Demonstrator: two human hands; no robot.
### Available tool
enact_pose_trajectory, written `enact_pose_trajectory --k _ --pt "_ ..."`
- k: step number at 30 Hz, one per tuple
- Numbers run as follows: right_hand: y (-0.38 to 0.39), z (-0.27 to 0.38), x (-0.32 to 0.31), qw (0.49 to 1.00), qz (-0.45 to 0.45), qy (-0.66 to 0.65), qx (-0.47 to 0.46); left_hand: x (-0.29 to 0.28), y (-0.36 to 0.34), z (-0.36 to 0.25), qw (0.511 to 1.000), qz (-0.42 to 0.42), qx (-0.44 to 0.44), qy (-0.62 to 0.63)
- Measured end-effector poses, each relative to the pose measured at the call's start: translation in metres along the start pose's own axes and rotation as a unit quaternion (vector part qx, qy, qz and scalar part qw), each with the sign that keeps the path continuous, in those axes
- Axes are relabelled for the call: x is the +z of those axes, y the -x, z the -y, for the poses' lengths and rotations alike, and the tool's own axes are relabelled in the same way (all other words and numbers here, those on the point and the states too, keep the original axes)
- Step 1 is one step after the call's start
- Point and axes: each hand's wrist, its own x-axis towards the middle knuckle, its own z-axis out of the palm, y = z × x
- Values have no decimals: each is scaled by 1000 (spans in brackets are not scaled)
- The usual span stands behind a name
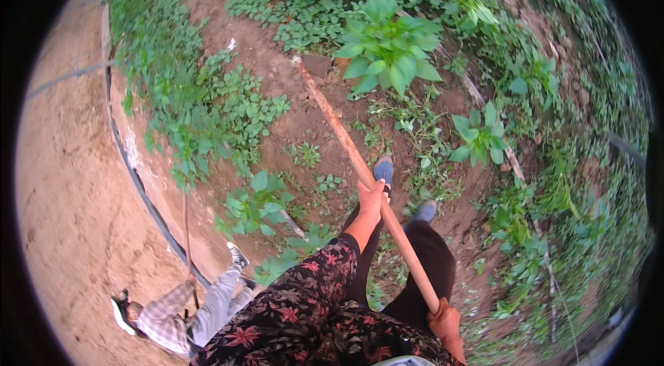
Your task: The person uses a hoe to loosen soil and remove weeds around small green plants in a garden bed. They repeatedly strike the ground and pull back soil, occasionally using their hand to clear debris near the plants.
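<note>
My left hand [372, 198] is wrapped round the middle of the long wooden handle of a hoe [342, 134]. Lower down, my right hand [445, 319] grips the same handle close to its end. The handle slants up and away to the left. Its dark metal blade [317, 65] rests on bare brown soil, with its right side close to a large bright-green leafy plant [391, 48]. Pulled-looking, limp weeds [415, 127] lie on the soil to the right of the handle.
Low green weeds [242, 106] cover the ground at left. Young plants [478, 138] stand at right beside a thin dark pipe [515, 162]. A small plant [256, 203] grows left of my feet. Past a curved bed edge [142, 186], another person [166, 314] holds a long pole.
</note>
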Motion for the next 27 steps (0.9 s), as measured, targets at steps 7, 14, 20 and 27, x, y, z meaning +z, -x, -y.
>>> enact_pose_trajectory --k 7,14,20,27 --pt "5 19 -8 996 -11 88 -11 -15 -21 -10 993 26 -53 99" --pt "6 52 -23 995 40 87 -39 -24 -22 -24 997 25 -47 57" --pt "-75 185 -62 986 8 39 -163 -53 -31 -61 982 82 -121 118" --pt "-240 397 -58 959 -59 -97 -261 -95 -83 -134 961 160 -166 151"
